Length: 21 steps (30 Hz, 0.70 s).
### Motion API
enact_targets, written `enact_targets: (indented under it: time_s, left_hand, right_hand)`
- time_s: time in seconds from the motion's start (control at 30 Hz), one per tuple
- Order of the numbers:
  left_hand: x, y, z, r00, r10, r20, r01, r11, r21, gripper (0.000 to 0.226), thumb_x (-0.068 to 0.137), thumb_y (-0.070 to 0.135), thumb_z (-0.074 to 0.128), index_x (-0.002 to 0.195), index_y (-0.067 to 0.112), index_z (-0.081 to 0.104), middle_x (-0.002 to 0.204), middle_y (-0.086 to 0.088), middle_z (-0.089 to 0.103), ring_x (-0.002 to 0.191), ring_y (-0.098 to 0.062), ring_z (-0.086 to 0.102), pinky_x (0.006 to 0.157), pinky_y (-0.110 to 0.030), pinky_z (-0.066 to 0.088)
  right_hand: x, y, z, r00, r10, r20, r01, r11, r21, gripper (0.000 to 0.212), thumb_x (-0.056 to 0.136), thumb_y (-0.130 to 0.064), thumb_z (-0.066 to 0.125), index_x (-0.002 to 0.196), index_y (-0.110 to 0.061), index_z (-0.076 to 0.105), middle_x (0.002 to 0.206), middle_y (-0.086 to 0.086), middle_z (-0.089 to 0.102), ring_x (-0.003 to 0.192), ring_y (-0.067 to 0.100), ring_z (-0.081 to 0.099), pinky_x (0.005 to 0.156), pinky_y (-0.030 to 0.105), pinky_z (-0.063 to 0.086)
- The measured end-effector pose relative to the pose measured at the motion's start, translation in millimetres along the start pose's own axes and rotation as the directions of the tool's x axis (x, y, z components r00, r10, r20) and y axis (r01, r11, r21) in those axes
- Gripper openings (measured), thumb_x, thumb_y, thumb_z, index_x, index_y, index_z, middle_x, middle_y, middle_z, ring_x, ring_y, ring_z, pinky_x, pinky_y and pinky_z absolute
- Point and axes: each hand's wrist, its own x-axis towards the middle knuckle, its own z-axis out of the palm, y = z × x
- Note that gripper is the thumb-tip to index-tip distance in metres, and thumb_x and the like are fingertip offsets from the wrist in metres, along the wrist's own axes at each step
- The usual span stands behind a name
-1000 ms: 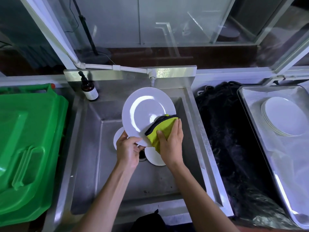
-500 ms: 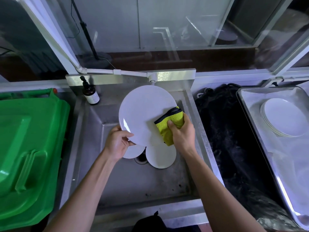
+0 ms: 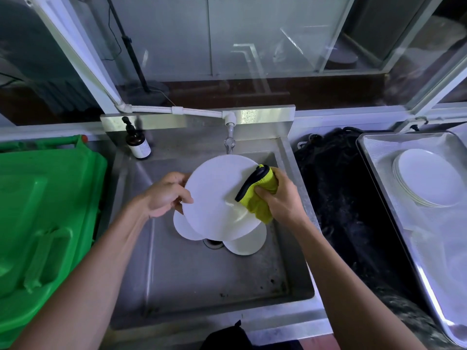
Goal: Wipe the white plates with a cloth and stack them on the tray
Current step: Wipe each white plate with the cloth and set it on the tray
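Over the steel sink (image 3: 252,281) I hold a white plate (image 3: 214,195), its plain underside facing me. My left hand (image 3: 165,194) grips its left rim. My right hand (image 3: 280,198) clutches a yellow cloth with a black edge (image 3: 257,195) and presses it against the plate's right side. Two more white plates lie on the sink floor beneath it, one at the left (image 3: 183,229) and one at the right (image 3: 249,243), both partly hidden. On the metal tray (image 3: 379,150) at the right sits a stack of white plates (image 3: 429,180).
A green plastic bin lid (image 3: 45,223) fills the left side. A brown pump bottle (image 3: 137,142) stands at the sink's back left corner, and a tap (image 3: 229,133) hangs over the back edge. Black netting (image 3: 338,198) lies between sink and tray.
The plate was turned from face up to underside toward me and lowered closer to the sink. My right hand with the cloth slid up to the plate's right rim.
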Motion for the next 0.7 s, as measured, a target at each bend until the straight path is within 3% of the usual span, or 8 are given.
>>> enact_targets:
  time_s: [0.13, 0.27, 0.33, 0.47, 0.53, 0.6, 0.63, 0.7]
  left_hand:
    - [3, 10, 6, 1.000, -0.026, -0.013, 0.028, 0.981, 0.194, 0.021, 0.054, 0.000, 0.059, 0.062, 0.016, 0.069, 0.068, -0.008, 0.055, 0.062, -0.019, 0.051, 0.047, -0.020, 0.039]
    - [8, 8, 13, 0.998, 0.014, -0.063, 0.003, 0.966, 0.257, 0.025, 0.058, 0.001, 0.059, 0.060, 0.023, 0.071, 0.067, -0.003, 0.055, 0.062, -0.015, 0.048, 0.055, -0.024, 0.034]
    - [12, 1, 21, 0.993, 0.049, -0.107, -0.023, 0.971, 0.238, 0.041, 0.070, -0.008, 0.060, 0.062, 0.029, 0.074, 0.062, 0.006, 0.057, 0.058, -0.010, 0.048, 0.056, -0.025, 0.033]
    - [15, -16, 45, 0.952, 0.096, -0.291, -0.087, 0.995, 0.046, 0.051, 0.079, -0.009, 0.059, 0.082, 0.037, 0.081, 0.080, 0.013, 0.075, 0.074, -0.009, 0.065, 0.069, -0.029, 0.048]
    - [9, -27, 55, 0.899, 0.101, -0.426, -0.163, 0.980, -0.111, 0.040, 0.074, 0.000, 0.061, 0.092, 0.030, 0.082, 0.089, 0.007, 0.078, 0.082, -0.011, 0.070, 0.075, -0.031, 0.054]
    - [1, -44, 62, 0.821, -0.018, -0.570, -0.177, 0.942, -0.284, 0.027, 0.075, 0.015, 0.065, 0.098, 0.016, 0.079, 0.096, -0.002, 0.079, 0.093, -0.024, 0.074, 0.070, -0.032, 0.055]
    - [-4, -53, 65, 0.821, -0.116, -0.560, -0.127, 0.917, -0.377, 0.026, 0.082, 0.024, 0.066, 0.101, 0.010, 0.077, 0.100, -0.008, 0.079, 0.094, -0.030, 0.075, 0.066, -0.032, 0.054]
    - [-9, -61, 76, 0.893, -0.289, -0.345, 0.065, 0.841, -0.537, 0.049, 0.095, 0.049, 0.055, 0.110, 0.005, 0.072, 0.108, -0.014, 0.077, 0.094, -0.033, 0.075, 0.060, -0.031, 0.048]
  right_hand:
    - [3, -4, 2, 0.996, -0.034, 0.085, 0.042, 0.994, -0.105, 0.037, 0.083, -0.020, 0.075, 0.111, -0.036, 0.059, 0.100, -0.019, 0.066, 0.095, -0.004, 0.060, 0.076, 0.019, 0.047]
    - [-2, -1, 4, 0.997, -0.070, -0.019, 0.068, 0.991, -0.118, 0.035, 0.079, -0.016, 0.075, 0.100, -0.038, 0.058, 0.093, -0.019, 0.066, 0.089, -0.003, 0.060, 0.073, 0.026, 0.049]
    - [-3, 0, 4, 0.992, -0.096, -0.080, 0.086, 0.989, -0.118, 0.036, 0.076, -0.012, 0.074, 0.099, -0.035, 0.059, 0.093, -0.017, 0.065, 0.088, 0.003, 0.062, 0.075, 0.033, 0.053]
    - [-4, 1, -2, 0.939, -0.283, -0.197, 0.231, 0.940, -0.251, 0.044, 0.070, -0.004, 0.074, 0.101, -0.031, 0.058, 0.094, -0.015, 0.059, 0.088, 0.015, 0.057, 0.077, 0.040, 0.052]
    - [-5, 4, -5, 0.900, -0.360, -0.243, 0.282, 0.910, -0.305, 0.047, 0.068, -0.003, 0.075, 0.104, -0.028, 0.059, 0.094, -0.015, 0.056, 0.087, 0.015, 0.053, 0.075, 0.039, 0.050]
    - [-7, 9, -7, 0.866, -0.416, -0.277, 0.307, 0.880, -0.363, 0.048, 0.067, -0.002, 0.077, 0.106, -0.022, 0.060, 0.095, -0.010, 0.056, 0.086, 0.017, 0.049, 0.074, 0.039, 0.047]
    - [-9, 12, -8, 0.848, -0.442, -0.291, 0.319, 0.866, -0.385, 0.049, 0.066, -0.001, 0.078, 0.107, -0.020, 0.059, 0.095, -0.008, 0.056, 0.086, 0.018, 0.048, 0.073, 0.040, 0.046]
    - [-12, 14, -6, 0.807, -0.503, -0.311, 0.356, 0.833, -0.423, 0.052, 0.065, 0.002, 0.079, 0.107, -0.020, 0.057, 0.095, -0.007, 0.054, 0.084, 0.020, 0.045, 0.070, 0.040, 0.045]
